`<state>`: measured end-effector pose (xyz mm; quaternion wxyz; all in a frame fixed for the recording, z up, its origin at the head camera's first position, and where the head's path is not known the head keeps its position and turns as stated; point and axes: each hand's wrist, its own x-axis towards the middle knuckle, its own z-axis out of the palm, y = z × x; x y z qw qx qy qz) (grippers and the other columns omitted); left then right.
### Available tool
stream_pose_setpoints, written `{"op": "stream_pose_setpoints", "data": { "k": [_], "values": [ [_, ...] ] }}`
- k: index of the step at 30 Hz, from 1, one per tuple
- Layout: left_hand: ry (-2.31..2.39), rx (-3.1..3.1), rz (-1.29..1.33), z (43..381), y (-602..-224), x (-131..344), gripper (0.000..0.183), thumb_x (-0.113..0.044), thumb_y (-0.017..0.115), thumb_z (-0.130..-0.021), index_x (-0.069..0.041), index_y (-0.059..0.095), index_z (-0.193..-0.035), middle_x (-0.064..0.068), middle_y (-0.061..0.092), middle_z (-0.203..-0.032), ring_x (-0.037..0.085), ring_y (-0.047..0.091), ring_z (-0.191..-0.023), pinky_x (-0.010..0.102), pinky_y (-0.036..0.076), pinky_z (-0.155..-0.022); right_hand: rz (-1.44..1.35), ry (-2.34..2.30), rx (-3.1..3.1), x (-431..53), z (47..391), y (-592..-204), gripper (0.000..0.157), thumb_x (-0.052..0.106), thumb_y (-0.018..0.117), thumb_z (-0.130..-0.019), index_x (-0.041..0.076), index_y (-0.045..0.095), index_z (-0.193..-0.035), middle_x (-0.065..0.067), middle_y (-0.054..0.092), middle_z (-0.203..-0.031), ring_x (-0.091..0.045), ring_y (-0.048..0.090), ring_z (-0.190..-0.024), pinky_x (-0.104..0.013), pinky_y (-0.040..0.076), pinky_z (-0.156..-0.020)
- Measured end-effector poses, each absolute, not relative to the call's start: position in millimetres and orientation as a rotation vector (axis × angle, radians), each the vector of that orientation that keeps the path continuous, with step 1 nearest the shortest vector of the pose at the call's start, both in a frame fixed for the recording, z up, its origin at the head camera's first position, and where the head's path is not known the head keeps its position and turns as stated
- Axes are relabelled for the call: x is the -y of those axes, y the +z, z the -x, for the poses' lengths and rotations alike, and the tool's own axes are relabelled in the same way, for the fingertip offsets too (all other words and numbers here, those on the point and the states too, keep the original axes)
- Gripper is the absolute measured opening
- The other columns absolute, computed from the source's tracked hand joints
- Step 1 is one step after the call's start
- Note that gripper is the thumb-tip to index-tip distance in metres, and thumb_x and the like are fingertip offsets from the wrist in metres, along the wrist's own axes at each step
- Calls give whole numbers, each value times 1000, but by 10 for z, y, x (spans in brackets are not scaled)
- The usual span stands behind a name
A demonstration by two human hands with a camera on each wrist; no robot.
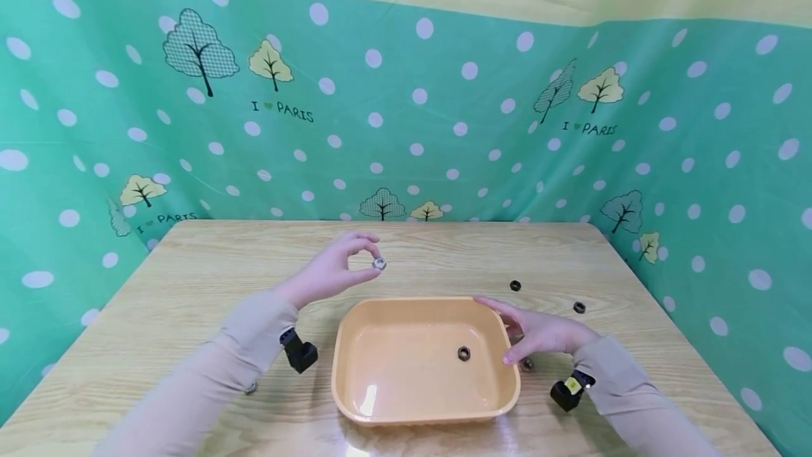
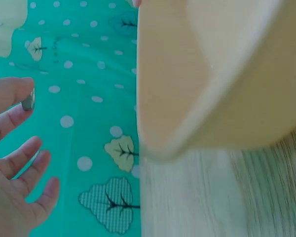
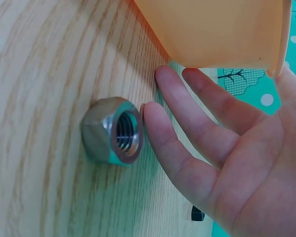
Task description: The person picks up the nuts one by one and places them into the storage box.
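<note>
My left hand (image 1: 336,268) is raised behind the back left corner of a peach plastic bin (image 1: 412,415). Thumb and index fingertips pinch a silvery hex nut (image 1: 379,264), seen edge-on in the left wrist view; the other fingers are spread. My right hand (image 1: 547,333) holds the bin's right side, index finger along the back right rim and thumb over the right edge. The remaining fingers (image 3: 192,133) extend under and beside the outer wall. Another hex nut (image 3: 113,131) lies on the table close to the little fingertip. Inside the bin sits a dark nut (image 1: 464,353).
Two dark nuts, one farther back (image 1: 515,285) and one to the right (image 1: 579,307), lie on the wooden table (image 1: 216,259) beyond my right hand. Partly covered by my left sleeve is another nut (image 1: 250,388). A green dotted curtain (image 1: 393,125) hangs around the table.
</note>
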<state>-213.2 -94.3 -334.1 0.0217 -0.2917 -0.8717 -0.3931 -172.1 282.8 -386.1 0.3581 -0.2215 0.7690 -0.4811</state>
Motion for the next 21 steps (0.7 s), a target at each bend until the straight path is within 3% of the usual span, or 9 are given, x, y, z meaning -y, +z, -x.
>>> {"op": "stream_pose_setpoints", "data": {
  "k": [21],
  "values": [
    [-1243, 2732, 1074, 2058, -3299, 472, 15, -19, 69, -86, -14, 62, -98, 12, 51, -135, 32, 44, -129, 50, 34, -110, 553, -1249, -1985, -2820, 1707, -3862, 104, 15, 77, -78, 18, 5, -153, -28, 20, -150, -38, 47, -121, -45, 51, -92]
  ]
}}
